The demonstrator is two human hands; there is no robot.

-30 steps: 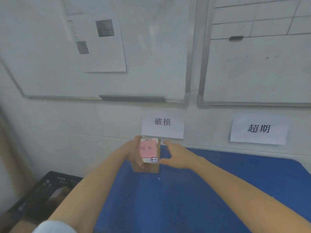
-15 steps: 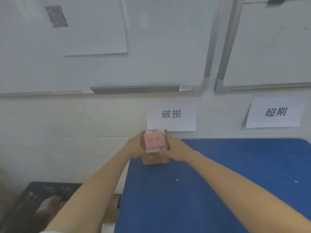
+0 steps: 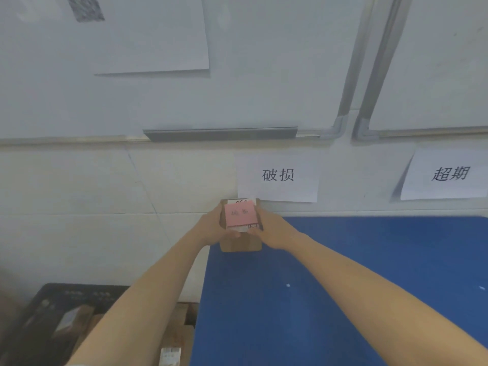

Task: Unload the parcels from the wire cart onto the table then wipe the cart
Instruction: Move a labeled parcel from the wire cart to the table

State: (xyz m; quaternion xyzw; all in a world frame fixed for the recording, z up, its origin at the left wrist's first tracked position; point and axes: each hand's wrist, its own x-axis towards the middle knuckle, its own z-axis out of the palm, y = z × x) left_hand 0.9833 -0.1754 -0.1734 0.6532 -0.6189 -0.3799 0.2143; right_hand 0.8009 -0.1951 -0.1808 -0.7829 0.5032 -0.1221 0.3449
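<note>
The parcel [image 3: 240,244], a small brown cardboard box, sits upright at the far left corner of the blue tabletop [image 3: 343,286], close against the wall. I cannot tell whether its base is fully down on the surface or just above it. A pink label [image 3: 240,213] with handwriting too blurred to read covers most of its top face, with a strip of white paper showing at the far and near edges.

The left hand [image 3: 211,225] grips the box's left side and the right hand [image 3: 274,228] grips its right side. The fingers of both are curled round the cardboard, and the thumbs meet on the front face just below the label.

On the wall directly behind the box hangs a paper sign [image 3: 277,175] reading 破损, and well to its right a second sign [image 3: 449,174] reading 超期. Above them is a whiteboard [image 3: 264,75] with a sheet pinned on it. Down at the left, beside the table, a black crate [image 3: 52,299] holds a few more boxes.
</note>
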